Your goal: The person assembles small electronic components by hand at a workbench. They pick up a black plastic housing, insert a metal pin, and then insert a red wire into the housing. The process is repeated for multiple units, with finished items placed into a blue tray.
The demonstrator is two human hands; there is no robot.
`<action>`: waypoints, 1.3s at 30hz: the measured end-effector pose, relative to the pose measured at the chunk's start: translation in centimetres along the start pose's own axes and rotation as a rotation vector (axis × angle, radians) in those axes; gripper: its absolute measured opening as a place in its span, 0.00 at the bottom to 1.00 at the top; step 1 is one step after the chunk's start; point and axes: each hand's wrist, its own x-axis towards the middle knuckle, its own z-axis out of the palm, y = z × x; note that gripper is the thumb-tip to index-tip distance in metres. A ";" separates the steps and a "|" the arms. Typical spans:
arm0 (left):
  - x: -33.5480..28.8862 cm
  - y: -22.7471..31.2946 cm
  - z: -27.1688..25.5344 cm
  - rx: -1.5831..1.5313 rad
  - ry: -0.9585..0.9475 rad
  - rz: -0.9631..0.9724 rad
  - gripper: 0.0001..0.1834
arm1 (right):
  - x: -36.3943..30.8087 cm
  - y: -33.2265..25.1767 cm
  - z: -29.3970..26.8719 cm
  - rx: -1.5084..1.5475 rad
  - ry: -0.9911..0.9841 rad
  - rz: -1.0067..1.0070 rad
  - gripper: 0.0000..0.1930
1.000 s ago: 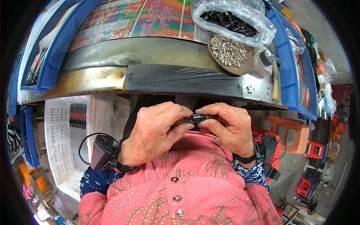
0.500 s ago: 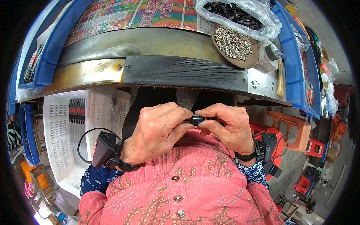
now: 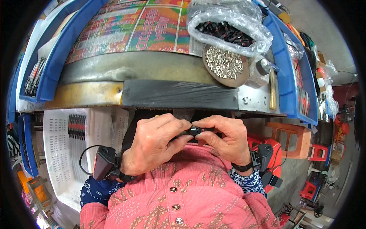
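Note:
A small black plastic part (image 3: 194, 131) sits between both hands, close to my chest and just below the table's front edge (image 3: 179, 95). My left hand (image 3: 154, 147) pinches its left end with thumb and fingers. My right hand (image 3: 225, 141) grips its right end from above. Most of the part is hidden by my fingers. A dark device is strapped to each wrist. On the table above, a round brown dish (image 3: 225, 65) holds several small silver metal pieces, and behind it a clear plastic bag (image 3: 228, 28) holds several black and red parts.
Blue trays (image 3: 289, 72) line the table's right and left (image 3: 53, 65) sides. A colourful printed sheet (image 3: 141, 28) covers the tabletop. A white perforated crate (image 3: 65, 152) with a row of black and red parts stands at my lower left. Orange and red stools (image 3: 289, 139) stand at the right.
Both hands stay together on the small black part, with only slight finger shifts. The view has tilted a little, so the table appears lower in the picture.

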 end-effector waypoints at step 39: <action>3.5 0.5 -1.9 0.046 0.017 -0.084 0.12 | 3.2 1.8 -5.2 -0.877 0.375 -0.155 0.13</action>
